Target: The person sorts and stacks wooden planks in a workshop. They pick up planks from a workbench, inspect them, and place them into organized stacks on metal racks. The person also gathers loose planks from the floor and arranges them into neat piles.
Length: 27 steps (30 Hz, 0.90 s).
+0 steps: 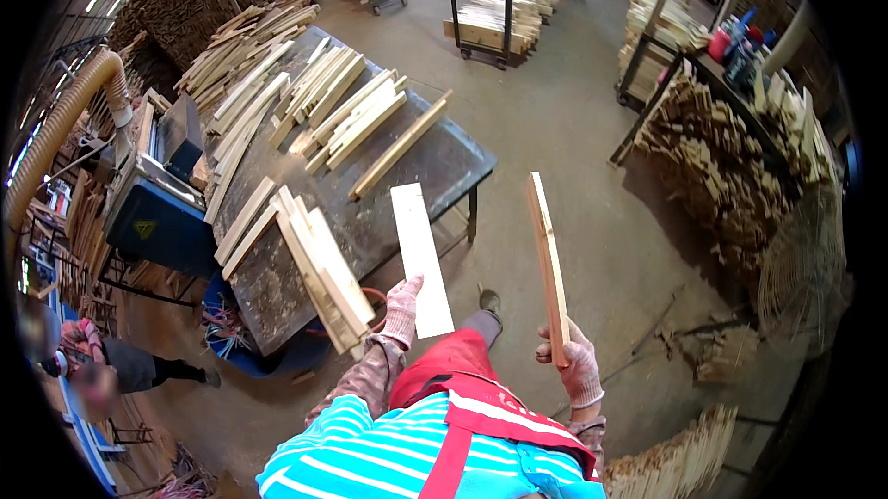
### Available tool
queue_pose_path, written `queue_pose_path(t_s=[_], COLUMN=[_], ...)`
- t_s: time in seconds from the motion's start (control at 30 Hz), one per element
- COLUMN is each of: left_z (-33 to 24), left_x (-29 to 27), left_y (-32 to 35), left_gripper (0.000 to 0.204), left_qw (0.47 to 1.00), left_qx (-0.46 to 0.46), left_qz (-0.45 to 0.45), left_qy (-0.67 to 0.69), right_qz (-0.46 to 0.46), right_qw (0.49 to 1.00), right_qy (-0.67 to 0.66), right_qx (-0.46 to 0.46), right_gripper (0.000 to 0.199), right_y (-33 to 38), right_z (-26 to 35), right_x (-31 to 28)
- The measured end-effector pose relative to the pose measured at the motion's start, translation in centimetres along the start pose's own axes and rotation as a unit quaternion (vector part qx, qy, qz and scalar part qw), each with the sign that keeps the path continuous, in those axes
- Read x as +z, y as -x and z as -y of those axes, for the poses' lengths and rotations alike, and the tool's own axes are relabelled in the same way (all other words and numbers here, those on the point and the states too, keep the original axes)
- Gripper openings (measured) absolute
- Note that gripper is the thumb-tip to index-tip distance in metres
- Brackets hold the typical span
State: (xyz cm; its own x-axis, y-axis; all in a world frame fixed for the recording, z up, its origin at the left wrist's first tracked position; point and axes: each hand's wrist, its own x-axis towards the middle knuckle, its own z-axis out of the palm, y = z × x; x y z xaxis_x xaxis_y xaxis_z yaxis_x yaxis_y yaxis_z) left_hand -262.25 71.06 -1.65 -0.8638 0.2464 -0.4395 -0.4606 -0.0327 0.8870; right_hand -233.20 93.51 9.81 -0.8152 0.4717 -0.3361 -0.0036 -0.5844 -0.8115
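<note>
Gloved left hand [400, 311] grasps a pale flat board [421, 258] beside the counter [435, 161] stacked with wooden slats [324, 277], while right hand [575, 365] clenches an edge-on plank [548, 263] over the floor.

Worktable [435, 161] ahead-left, slat stacks [324, 282] on it; machine [157, 212] left of it; carts [490, 23] behind.
</note>
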Motion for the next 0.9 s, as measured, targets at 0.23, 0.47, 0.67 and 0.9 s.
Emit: queue_pose_path(t_s=[0.23, 0.47, 0.67, 0.9], left_z=[-6.8, -13.9, -14.2, -19.6], left_x=[18.0, 30.4, 34.8, 36.5], left_y=[-15.7, -29.4, -43.8, -49.9], left_gripper=[0.025, 0.024, 0.030, 0.030], left_qw=[0.983, 0.981, 0.969, 0.899], left_qx=[-0.055, -0.001, 0.061, 0.092], left_qz=[-0.086, -0.047, -0.199, -0.330], left_qy=[0.150, 0.190, 0.136, 0.274], right_qz=[-0.116, -0.122, -0.048, 0.130], right_qw=[0.952, 0.973, 0.897, 0.926], right_qy=[0.274, 0.195, 0.431, 0.355], right_qx=[-0.074, 0.020, -0.087, -0.005], right_gripper=[0.085, 0.085, 0.083, 0.078], right_y=[-16.7, -32.8, -53.3, -77.3], right_z=[6.4, 14.5, 24.8, 34.6], right_x=[-6.5, -9.7, -10.6, -4.6])
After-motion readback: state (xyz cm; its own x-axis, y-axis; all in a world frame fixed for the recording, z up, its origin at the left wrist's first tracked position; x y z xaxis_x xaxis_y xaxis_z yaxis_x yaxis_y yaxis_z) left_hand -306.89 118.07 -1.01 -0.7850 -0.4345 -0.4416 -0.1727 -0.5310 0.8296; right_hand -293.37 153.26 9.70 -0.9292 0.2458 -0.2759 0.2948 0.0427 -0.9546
